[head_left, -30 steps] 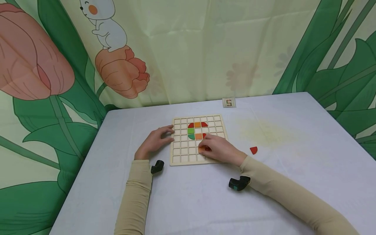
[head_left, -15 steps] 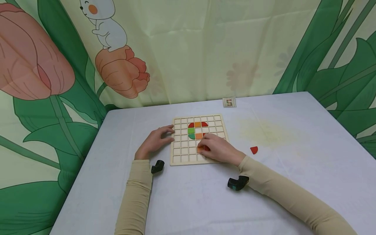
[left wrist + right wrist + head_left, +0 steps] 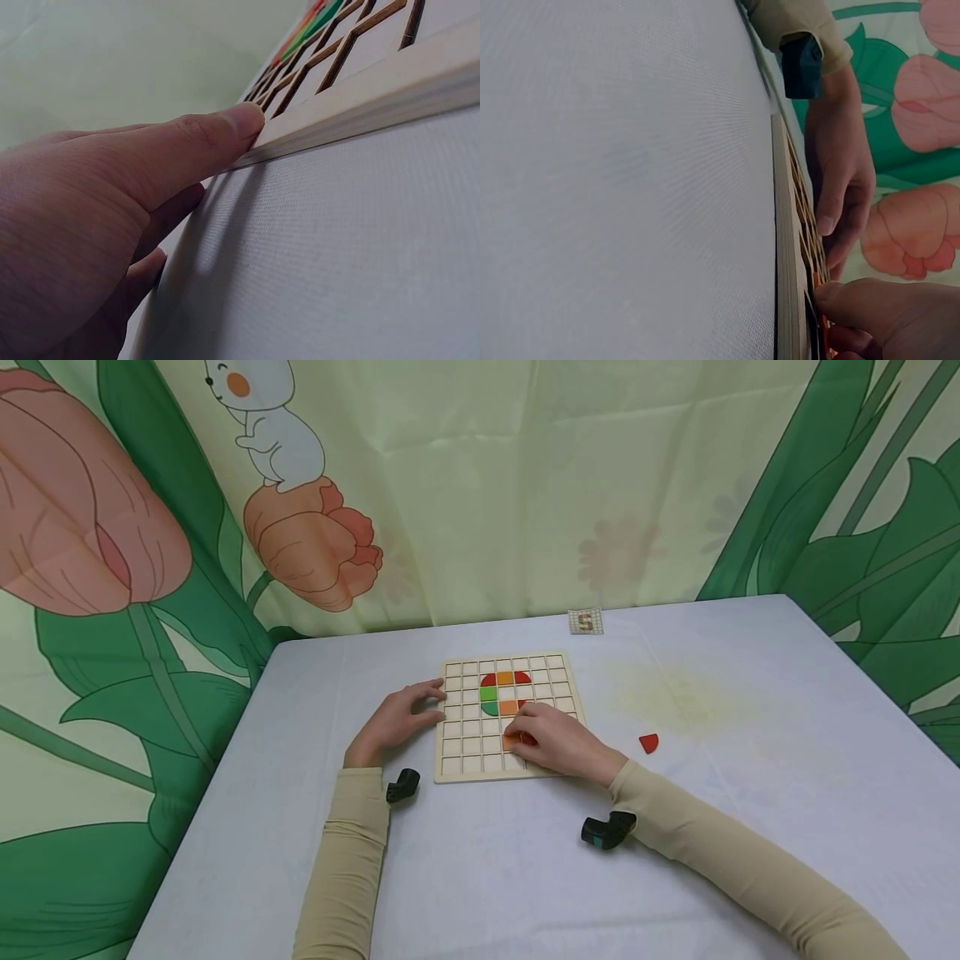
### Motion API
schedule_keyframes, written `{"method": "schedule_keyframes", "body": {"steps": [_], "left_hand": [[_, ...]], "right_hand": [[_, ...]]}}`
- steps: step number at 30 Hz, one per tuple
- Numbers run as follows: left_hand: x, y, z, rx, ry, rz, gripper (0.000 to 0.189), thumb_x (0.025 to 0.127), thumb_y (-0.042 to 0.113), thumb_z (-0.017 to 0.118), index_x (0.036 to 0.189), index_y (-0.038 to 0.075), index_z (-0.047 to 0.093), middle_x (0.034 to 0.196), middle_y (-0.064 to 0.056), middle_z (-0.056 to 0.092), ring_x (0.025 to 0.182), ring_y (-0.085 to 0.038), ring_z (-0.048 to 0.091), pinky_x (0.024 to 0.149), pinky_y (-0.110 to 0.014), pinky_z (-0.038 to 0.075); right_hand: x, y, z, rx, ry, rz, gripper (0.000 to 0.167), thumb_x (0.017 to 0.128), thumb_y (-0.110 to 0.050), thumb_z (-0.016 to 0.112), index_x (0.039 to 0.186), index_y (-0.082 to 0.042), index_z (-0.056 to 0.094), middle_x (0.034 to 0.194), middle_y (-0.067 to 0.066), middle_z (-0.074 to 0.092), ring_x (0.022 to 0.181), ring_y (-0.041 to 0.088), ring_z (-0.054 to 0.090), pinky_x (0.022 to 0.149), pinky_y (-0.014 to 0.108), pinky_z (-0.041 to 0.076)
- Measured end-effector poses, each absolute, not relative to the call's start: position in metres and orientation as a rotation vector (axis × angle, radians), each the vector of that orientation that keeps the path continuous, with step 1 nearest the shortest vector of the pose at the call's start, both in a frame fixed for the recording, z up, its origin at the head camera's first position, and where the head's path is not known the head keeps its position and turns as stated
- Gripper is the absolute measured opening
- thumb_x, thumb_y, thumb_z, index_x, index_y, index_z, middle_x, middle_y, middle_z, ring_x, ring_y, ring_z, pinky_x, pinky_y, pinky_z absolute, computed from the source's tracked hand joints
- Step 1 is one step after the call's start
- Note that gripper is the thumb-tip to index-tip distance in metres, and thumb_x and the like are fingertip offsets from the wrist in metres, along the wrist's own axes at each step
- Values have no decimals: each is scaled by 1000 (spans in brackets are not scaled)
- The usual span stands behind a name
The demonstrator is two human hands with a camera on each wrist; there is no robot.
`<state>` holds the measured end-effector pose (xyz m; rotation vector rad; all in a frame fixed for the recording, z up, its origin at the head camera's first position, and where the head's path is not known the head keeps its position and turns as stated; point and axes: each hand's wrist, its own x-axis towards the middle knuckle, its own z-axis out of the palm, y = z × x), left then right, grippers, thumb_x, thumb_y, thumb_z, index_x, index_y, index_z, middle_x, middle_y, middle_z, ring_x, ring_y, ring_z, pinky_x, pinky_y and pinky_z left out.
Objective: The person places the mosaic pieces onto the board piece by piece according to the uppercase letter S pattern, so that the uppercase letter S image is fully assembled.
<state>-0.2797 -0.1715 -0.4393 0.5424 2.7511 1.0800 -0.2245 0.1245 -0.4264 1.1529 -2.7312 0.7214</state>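
A wooden grid board (image 3: 472, 778) lies on the table with several coloured pieces set in its cells, among them a light green square (image 3: 488, 693), a dark green quarter-round (image 3: 489, 708) and an orange square (image 3: 505, 678). My left hand (image 3: 397, 718) rests at the board's left side; its thumb (image 3: 244, 120) touches the edge in the left wrist view. Over the board's lower part, my right hand (image 3: 562, 737) pinches an orange tile (image 3: 509, 743) low at a cell. A red piece (image 3: 528, 738) shows beneath the curled fingers, partly hidden.
One loose red quarter-round (image 3: 648, 743) lies right of the board. Toward the back edge of the white-covered table (image 3: 480, 877) is a small card (image 3: 585, 622) with a gridded S-like figure. A printed curtain (image 3: 480, 485) hangs behind. Black cameras (image 3: 609, 830) are worn at both wrists.
Over the first half second my right hand shifts slightly left with the orange tile; since then it stays almost still. The left hand keeps its place at the board's edge.
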Motion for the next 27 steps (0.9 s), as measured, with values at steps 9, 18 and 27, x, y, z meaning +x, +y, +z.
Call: {"method": "schedule_keyframes", "body": {"steps": [9, 18, 27], "left_hand": [[-280, -170, -438, 526, 2746, 1082, 32, 91, 26, 71, 120, 13, 66, 150, 2, 45, 143, -21, 32, 117, -41, 24], [-279, -170, -438, 529, 2747, 1077, 32, 91, 25, 71, 120, 13, 66, 150, 1, 45, 143, -21, 32, 118, -41, 24], [-279, -171, -439, 553, 2758, 1077, 30, 91, 25, 71, 118, 12, 66, 149, -1, 46, 142, -22, 33, 117, -41, 25]], "right_hand": [[-222, 132, -425, 1056, -2752, 794, 19, 88, -17, 72, 105, -8, 72, 101, 3, 63, 94, 18, 57, 84, 34, 51], [-223, 156, -424, 985, -2770, 903, 20, 88, -14, 71, 106, -4, 72, 102, 4, 64, 92, 19, 60, 83, 36, 52], [-223, 190, -420, 782, -2843, 945, 19, 91, -13, 69, 108, -6, 72, 105, 4, 64, 91, 20, 59, 79, 37, 52]]}}
